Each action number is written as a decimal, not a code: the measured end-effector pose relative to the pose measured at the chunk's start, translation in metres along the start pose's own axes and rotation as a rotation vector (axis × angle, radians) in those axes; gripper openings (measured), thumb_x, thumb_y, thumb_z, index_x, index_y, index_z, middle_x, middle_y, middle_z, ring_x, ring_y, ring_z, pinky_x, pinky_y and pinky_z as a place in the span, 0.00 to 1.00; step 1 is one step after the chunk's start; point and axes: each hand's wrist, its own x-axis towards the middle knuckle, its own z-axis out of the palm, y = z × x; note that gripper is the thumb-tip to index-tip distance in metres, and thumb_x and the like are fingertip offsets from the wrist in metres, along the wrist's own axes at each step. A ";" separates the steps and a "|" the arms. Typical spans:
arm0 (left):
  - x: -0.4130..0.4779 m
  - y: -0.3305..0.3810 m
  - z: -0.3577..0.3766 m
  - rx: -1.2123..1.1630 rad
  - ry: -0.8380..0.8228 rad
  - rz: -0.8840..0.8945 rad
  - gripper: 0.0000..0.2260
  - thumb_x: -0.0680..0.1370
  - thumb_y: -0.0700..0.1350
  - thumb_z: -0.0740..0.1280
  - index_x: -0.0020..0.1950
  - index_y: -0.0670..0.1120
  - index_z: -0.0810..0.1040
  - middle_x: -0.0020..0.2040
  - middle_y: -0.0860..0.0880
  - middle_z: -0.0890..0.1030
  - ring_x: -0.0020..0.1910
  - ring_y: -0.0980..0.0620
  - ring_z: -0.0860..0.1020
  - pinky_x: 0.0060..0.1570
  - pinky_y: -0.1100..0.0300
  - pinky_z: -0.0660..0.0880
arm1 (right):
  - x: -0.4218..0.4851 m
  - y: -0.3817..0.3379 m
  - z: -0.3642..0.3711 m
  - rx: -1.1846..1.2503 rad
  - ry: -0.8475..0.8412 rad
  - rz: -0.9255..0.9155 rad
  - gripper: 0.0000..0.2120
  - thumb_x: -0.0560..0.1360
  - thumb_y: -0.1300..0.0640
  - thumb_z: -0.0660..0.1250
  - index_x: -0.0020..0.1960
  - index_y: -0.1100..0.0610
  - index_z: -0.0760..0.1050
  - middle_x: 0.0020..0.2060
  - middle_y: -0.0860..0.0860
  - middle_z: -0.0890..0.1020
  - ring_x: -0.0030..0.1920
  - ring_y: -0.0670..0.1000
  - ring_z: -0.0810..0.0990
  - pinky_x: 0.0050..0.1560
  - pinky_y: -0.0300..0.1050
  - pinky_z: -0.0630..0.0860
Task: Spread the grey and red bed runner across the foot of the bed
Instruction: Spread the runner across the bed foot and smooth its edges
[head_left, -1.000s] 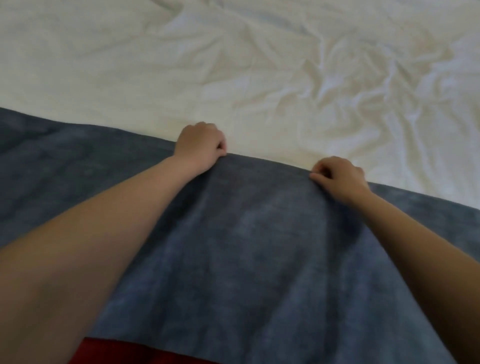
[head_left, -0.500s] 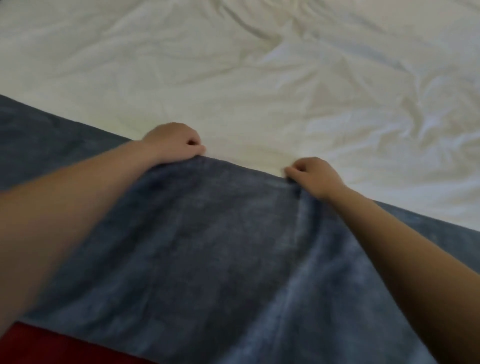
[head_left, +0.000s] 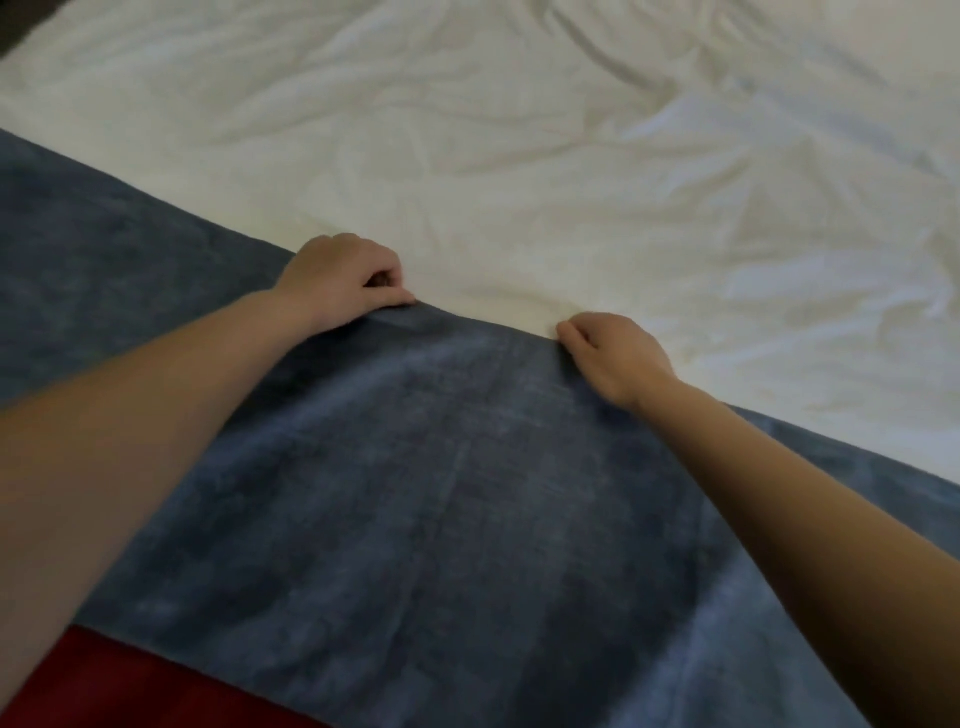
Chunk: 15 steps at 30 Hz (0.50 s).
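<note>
Bed runner (head_left: 467, 519) lies across the white sheet (head_left: 519, 130), grey w/ a red band at its near edge (bottom left). L hand (head_left: 340, 280) and R hand (head_left: 615, 358) both pinch the runner's far edge, fingers curled over it, thumbs on top, hands apart.

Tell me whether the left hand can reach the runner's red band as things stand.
Probably yes. The red band lies near the body, beside the left forearm, with nothing on it. But the left hand grips the grey edge of the bed runner, so it must let go first.
</note>
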 end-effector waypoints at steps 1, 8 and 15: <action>-0.003 -0.008 -0.005 -0.018 -0.023 -0.014 0.10 0.71 0.59 0.70 0.38 0.54 0.76 0.37 0.57 0.78 0.38 0.55 0.75 0.36 0.58 0.66 | 0.002 -0.002 -0.002 0.033 -0.020 0.016 0.21 0.81 0.44 0.51 0.40 0.56 0.73 0.36 0.50 0.77 0.39 0.53 0.76 0.39 0.47 0.71; -0.012 -0.038 -0.016 -0.005 0.003 -0.004 0.04 0.74 0.51 0.70 0.43 0.52 0.82 0.41 0.55 0.81 0.43 0.51 0.78 0.41 0.57 0.70 | 0.024 -0.058 0.014 0.227 0.016 -0.067 0.13 0.76 0.40 0.62 0.41 0.48 0.74 0.36 0.44 0.77 0.37 0.44 0.75 0.34 0.43 0.70; -0.002 -0.038 -0.012 0.092 0.135 -0.006 0.10 0.79 0.53 0.63 0.46 0.52 0.83 0.43 0.52 0.82 0.44 0.48 0.75 0.46 0.53 0.69 | 0.033 -0.080 0.031 -0.007 0.138 -0.050 0.11 0.79 0.49 0.60 0.45 0.55 0.75 0.43 0.51 0.79 0.44 0.54 0.77 0.44 0.53 0.77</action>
